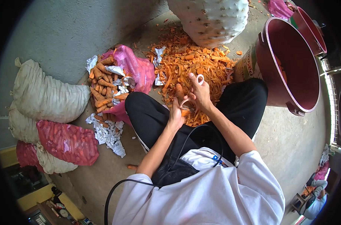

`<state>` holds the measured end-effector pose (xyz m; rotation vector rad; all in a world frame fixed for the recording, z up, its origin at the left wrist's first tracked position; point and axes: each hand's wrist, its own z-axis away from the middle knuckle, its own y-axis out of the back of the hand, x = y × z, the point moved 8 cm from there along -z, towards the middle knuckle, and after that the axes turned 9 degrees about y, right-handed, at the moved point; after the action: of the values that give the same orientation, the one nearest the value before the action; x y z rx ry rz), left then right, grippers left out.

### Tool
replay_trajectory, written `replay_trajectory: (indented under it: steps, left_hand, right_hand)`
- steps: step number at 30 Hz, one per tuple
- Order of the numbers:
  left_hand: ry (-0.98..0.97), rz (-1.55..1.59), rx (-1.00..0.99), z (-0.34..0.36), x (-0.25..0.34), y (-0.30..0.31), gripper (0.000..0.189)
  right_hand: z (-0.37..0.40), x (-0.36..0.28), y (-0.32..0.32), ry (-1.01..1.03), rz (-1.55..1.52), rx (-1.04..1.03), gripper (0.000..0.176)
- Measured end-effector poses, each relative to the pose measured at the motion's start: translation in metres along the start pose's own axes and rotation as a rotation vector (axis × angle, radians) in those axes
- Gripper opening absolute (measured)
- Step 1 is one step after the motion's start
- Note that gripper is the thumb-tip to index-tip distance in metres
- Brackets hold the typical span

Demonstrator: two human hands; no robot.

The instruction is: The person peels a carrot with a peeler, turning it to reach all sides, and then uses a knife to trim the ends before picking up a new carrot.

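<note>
My left hand (176, 114) is closed around a carrot (179, 90), whose unpeeled-looking end sticks up past the fingers. My right hand (201, 95) grips a pale pink peeler (200, 79). One looped end of it shows above the fist, and a curved part reaches over to the carrot by my left fingers. Both hands meet between my bent knees, over a wide heap of orange carrot peelings (178, 71) on the floor. Peelings also lie directly beneath the hands.
Whole carrots (102, 84) spill from a pink mesh bag (135, 67) at left, among crumpled paper (109, 135). Full sacks (50, 93) line the wall. A large maroon tub (287, 63) stands by my right knee, a bulging white sack (213, 22) ahead. Another person (316, 200) sits far right.
</note>
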<state>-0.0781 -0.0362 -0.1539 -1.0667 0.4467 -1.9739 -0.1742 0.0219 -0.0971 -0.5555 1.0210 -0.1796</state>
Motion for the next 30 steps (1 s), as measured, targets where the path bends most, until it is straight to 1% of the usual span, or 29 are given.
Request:
replay_trajectory:
  steps: [2,5,6,8,9,11,12,13,14,15,16,18,19,22,23,24,26,27,28,30]
  left_hand:
    - [-0.065,-0.034,0.012,-0.001,0.000,0.008,0.046]
    - [-0.059,0.031,0.000,0.008,0.009,-0.004,0.041]
    - [-0.062,0.037,-0.049,0.010,0.014,-0.010,0.039]
    - [-0.061,0.047,-0.145,0.014,0.020,-0.019,0.034]
    - [-0.039,0.051,-0.148,0.014,0.016,-0.015,0.032]
    - [0.001,0.058,-0.167,0.007,0.010,-0.012,0.030]
    - [-0.011,0.030,-0.112,0.011,0.012,-0.015,0.030]
    - [-0.025,0.002,-0.057,0.018,0.015,-0.023,0.031]
    - [-0.044,-0.028,-0.003,0.020,0.018,-0.027,0.032]
    - [-0.112,-0.033,-0.017,0.018,0.017,-0.029,0.035]
    - [-0.090,-0.054,-0.012,0.020,0.014,-0.026,0.036]
    - [-0.058,-0.092,-0.016,0.019,0.015,-0.024,0.036]
    - [-0.015,-0.077,-0.038,0.020,0.015,-0.023,0.040]
    - [-0.094,-0.162,-0.029,0.024,0.022,-0.021,0.043]
    - [-0.080,-0.200,-0.050,0.028,0.026,-0.020,0.046]
    - [-0.012,-0.200,-0.105,0.027,0.020,-0.014,0.047]
    - [0.131,-0.197,-0.215,0.025,0.001,0.005,0.048]
    - [0.042,-0.204,0.002,0.034,0.016,-0.016,0.051]
    - [0.047,-0.182,-0.024,0.033,0.018,-0.015,0.051]
    - [0.044,-0.133,-0.078,0.028,0.028,-0.010,0.053]
  right_hand:
    - [0.002,0.002,-0.002,-0.012,-0.004,0.001,0.035]
    - [0.001,0.002,-0.003,0.007,0.002,0.020,0.033]
    - [0.001,0.000,-0.005,0.018,0.002,0.029,0.032]
    - [-0.001,-0.003,-0.019,-0.029,0.021,-0.076,0.030]
    - [0.000,-0.002,-0.025,-0.056,0.031,-0.125,0.030]
    - [-0.005,0.000,-0.027,-0.063,0.065,-0.148,0.028]
    - [-0.009,0.001,-0.026,-0.067,0.084,-0.156,0.027]
    - [-0.018,-0.001,-0.015,-0.029,0.064,-0.067,0.025]
    - [-0.027,-0.002,-0.008,-0.032,0.006,-0.049,0.024]
    - [-0.027,-0.003,-0.011,-0.003,0.058,-0.078,0.024]
    - [-0.026,-0.003,-0.013,0.027,0.107,-0.106,0.024]
    - [-0.030,-0.005,-0.012,-0.013,0.044,-0.074,0.024]
    - [-0.026,-0.002,-0.010,-0.044,0.012,-0.053,0.025]
    - [-0.022,-0.004,-0.020,-0.086,0.029,-0.096,0.024]
    - [-0.030,-0.008,-0.019,-0.049,0.050,-0.091,0.023]
    - [-0.057,-0.011,-0.009,0.084,0.170,-0.076,0.025]
    - [-0.116,-0.022,0.009,0.360,0.194,0.104,0.025]
    - [-0.142,-0.018,0.016,0.306,0.101,0.152,0.024]
    - [-0.154,-0.014,0.020,0.247,0.006,0.202,0.023]
    - [-0.163,-0.023,0.022,0.300,0.122,0.197,0.021]
